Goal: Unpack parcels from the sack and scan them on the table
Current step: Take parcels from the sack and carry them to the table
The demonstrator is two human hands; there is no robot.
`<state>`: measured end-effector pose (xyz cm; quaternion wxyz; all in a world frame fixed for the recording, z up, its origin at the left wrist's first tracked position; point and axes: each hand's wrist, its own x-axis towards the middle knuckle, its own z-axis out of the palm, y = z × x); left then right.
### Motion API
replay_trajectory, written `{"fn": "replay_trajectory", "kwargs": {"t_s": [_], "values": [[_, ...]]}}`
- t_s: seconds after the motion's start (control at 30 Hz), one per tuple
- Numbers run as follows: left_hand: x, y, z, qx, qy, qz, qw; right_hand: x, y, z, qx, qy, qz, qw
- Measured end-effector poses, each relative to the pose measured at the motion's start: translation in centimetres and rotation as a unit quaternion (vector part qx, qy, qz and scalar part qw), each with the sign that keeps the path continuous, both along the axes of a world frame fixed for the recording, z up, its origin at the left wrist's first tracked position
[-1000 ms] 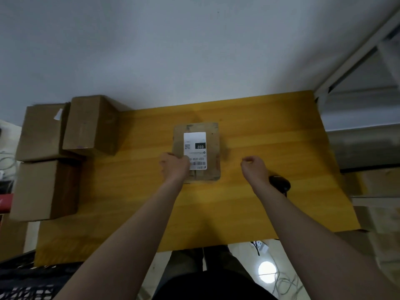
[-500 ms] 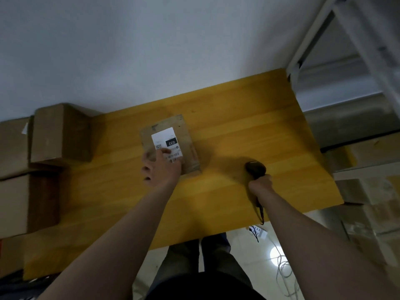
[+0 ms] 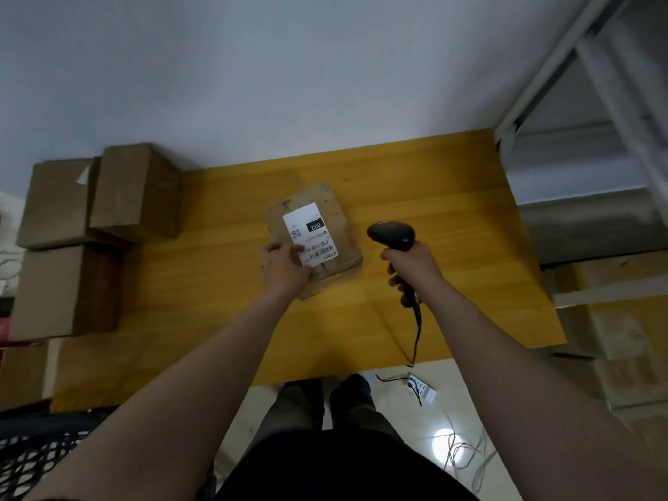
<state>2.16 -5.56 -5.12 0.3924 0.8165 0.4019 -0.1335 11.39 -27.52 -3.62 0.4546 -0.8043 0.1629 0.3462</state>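
Parcel (image 3: 327, 211): flat brown carton, white label (image 3: 307, 233) up, at the centre of the table (image 3: 452, 211).
Left hand (image 3: 285, 269): fingers laid on the parcel's 7 o'clock corner, pressing.
Right hand (image 3: 412, 263): wrapped round the scanner (image 3: 392, 235) handle.
Scanner: black, corded, at the parcel's 3 o'clock, apart.
Boxes (image 3: 133, 189): stacked at the table's 9 o'clock.

Your right hand (image 3: 412, 263), empty a second ago, now grips the handle of the black handheld barcode scanner (image 3: 392, 236). The scanner is up off the yellow wooden table (image 3: 433, 197), where it lay before, with its head just beside the flat brown cardboard parcel (image 3: 339, 226). The parcel, square to the table earlier, now sits skewed. Your left hand (image 3: 285, 269) has shifted from the parcel's near corner onto the white shipping label (image 3: 307, 233).
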Motion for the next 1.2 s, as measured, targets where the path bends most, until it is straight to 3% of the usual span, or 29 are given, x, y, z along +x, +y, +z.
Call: {"fn": "replay_trajectory", "kwargs": {"t_s": [0.17,0.3,0.93,1.2], "values": [[-1.1,1.1,1.9,-0.077,-0.031,0.005,0.997,-1.8,4.3,4.0,-0.041,0.021,0.172,0.984],[-2.4,2.2,3.1,-0.121,-0.032,0.018,0.992,-3.3,6.6,5.9,-0.056,0.02,0.198,0.978],[-3.6,5.1,3.4,-0.157,-0.029,0.049,0.986,-3.3,8.9,7.2,-0.058,0.04,0.151,0.986],[-0.3,2.7,4.3,-0.18,-0.089,0.037,0.979,-1.5,4.9,4.5,-0.095,-0.02,0.077,0.992]]}}
